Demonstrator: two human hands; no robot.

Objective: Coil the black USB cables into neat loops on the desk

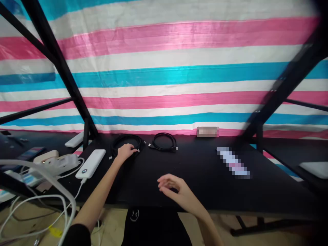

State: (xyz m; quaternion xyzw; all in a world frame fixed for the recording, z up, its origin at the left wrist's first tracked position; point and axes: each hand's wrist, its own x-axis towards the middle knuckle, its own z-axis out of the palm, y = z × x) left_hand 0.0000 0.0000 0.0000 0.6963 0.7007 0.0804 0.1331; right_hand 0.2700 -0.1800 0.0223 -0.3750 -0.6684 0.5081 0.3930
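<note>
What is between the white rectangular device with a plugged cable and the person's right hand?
In the head view, the bare left forearm crosses there, with flat black tabletop on both sides.

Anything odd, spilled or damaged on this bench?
No visible spill or damage. The white cable at lower left looks untidy: it sprawls in loose loops, unlike the neatly coiled black cable near the centre. The strip-shaped item at right is pixelated, so I can't judge its condition.

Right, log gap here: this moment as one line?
left hand: at left black cable coil; right hand: empty, above desk; right cable coil: untouched
</note>
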